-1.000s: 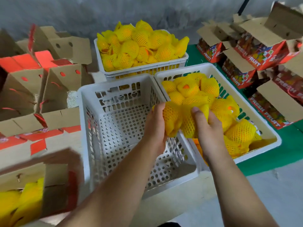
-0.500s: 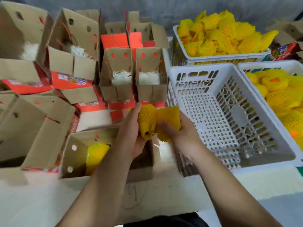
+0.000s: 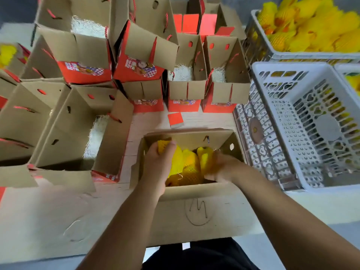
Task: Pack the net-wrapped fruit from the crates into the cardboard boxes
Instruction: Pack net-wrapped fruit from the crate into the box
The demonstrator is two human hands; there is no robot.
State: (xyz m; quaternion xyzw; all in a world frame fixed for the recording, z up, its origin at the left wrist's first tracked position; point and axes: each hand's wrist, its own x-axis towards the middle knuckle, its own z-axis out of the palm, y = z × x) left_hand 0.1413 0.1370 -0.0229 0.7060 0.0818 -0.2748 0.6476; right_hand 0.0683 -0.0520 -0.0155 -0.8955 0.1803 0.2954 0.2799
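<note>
An open cardboard box (image 3: 187,190) stands right in front of me with yellow net-wrapped fruit (image 3: 191,166) inside. My left hand (image 3: 158,162) is down in the box's left side and grips one net-wrapped fruit (image 3: 165,147), thumb over its top. My right hand (image 3: 222,167) reaches into the right side and holds another yellow fruit (image 3: 204,155) against the pile. A white plastic crate (image 3: 290,67) sits empty to the right. Behind it a second crate (image 3: 253,22) is heaped with more yellow wrapped fruit (image 3: 311,26).
Several open red-and-brown cardboard boxes (image 3: 187,88) with white shredded padding crowd the back and left. A large open box (image 3: 78,129) stands at left. A small red card scrap (image 3: 175,119) lies on the cardboard sheet (image 3: 97,221) beneath everything.
Both hands carried the two wrapped fruits from the right-hand crate leftward and then down into the box in front of me. My view swung left and down with them.
</note>
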